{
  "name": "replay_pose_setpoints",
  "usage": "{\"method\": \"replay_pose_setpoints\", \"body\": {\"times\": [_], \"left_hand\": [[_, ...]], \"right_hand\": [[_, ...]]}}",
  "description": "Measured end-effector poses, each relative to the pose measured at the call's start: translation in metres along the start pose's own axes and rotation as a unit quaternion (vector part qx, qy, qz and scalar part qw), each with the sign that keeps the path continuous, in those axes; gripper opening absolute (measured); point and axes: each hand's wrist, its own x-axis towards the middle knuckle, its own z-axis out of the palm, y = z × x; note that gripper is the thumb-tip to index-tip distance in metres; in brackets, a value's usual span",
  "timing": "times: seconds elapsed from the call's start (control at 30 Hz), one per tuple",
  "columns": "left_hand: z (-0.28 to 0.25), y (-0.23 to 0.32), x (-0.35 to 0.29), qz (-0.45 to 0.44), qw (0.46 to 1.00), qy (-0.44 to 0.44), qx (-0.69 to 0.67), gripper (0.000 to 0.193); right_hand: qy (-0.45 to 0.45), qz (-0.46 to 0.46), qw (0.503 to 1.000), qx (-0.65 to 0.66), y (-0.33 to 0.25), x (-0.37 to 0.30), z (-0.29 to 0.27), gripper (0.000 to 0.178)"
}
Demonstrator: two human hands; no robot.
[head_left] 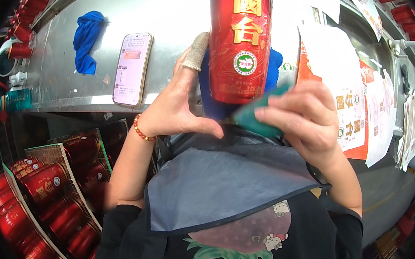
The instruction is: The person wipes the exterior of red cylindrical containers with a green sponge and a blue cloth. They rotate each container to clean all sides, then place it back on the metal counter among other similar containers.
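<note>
A red glossy bottle (240, 47) with raised gold characters and a round green-and-white emblem lies on a blue cloth (272, 70) on the metal table. My left hand (183, 96) is along its left side, fingers stretched out and thumb spread, with a beige knitted sleeve on one finger. Whether its fingertips touch the bottle I cannot tell. Just below the bottle's near end, my right hand (307, 117) grips a teal-green tapered tool (259, 119), smeared by motion. Its narrow end points left toward my left thumb.
Left on the metal table (109, 28) lie a phone (132, 68) with its screen lit and a crumpled blue cloth (86, 41). Printed paper sheets (354, 102) cover the right side. Crates of red bottles (44, 188) stand below at left. A teal container (16, 101) sits by the table's left edge.
</note>
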Motion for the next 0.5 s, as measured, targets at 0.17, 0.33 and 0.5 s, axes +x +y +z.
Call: {"method": "replay_pose_setpoints", "body": {"times": [0.17,0.33,0.5], "left_hand": [[0.009,0.004,0.008,-0.038,0.997,0.062,0.041,0.146],[0.022,0.005,0.023,-0.022,0.992,0.127,-0.006,0.134],[0.028,0.029,0.023,-0.039,0.985,0.164,0.030,0.117]], "right_hand": [[0.056,0.098,0.994,-0.008,0.002,0.024,-0.012,0.034],[0.033,-0.014,0.998,-0.050,0.000,0.006,0.005,0.043],[0.068,0.106,0.991,-0.033,-0.009,0.011,-0.007,0.038]]}}
